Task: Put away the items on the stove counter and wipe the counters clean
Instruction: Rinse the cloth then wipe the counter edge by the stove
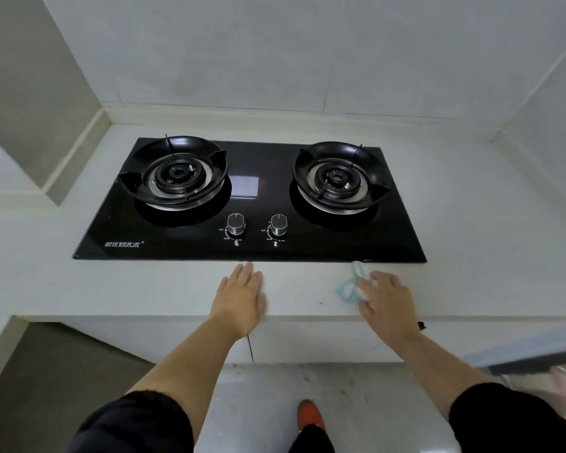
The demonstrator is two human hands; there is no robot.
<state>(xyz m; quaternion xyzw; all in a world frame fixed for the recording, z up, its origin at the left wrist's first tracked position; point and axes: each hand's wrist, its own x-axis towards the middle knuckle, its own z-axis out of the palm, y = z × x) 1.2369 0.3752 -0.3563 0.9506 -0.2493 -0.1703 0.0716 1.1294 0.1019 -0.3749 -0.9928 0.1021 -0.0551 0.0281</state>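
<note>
The left hand lies flat on the white counter, fingers straight and close together, holding nothing. Their tips almost reach the front edge of the black gas stove. The right hand presses on a white-and-teal cloth (blurred, its folds unclear), fingers spread and fairly straight. The cloth lies under those fingers and pokes out beyond them toward the stove.
</note>
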